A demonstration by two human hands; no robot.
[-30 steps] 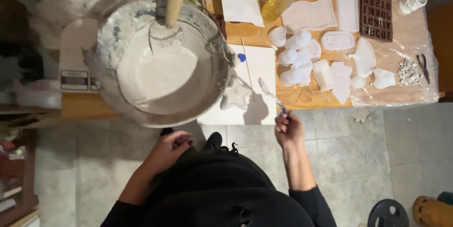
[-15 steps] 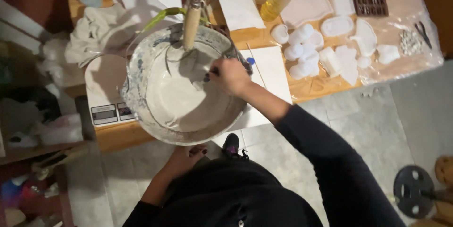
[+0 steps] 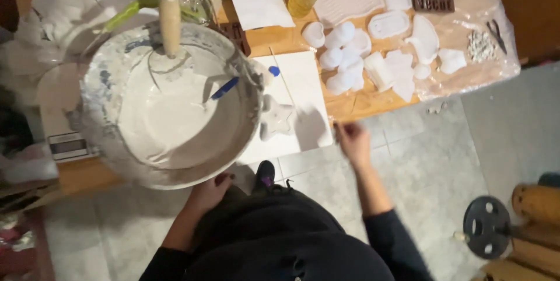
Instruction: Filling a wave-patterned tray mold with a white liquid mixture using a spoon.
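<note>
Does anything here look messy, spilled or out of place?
The big mixing bowl juts past the table's near edge, steadied underneath by the left hand. Its rim is smeared with dried white mix. A blue stick lies loose in the wet mix beside the wooden-handled tool. The right hand hangs empty below the table edge.

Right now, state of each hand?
Left hand: at the near rim of the big bowl of white mix; grip cannot be told.
Right hand: free by the table edge, fingers loosely curled, holding nothing visible.
</note>
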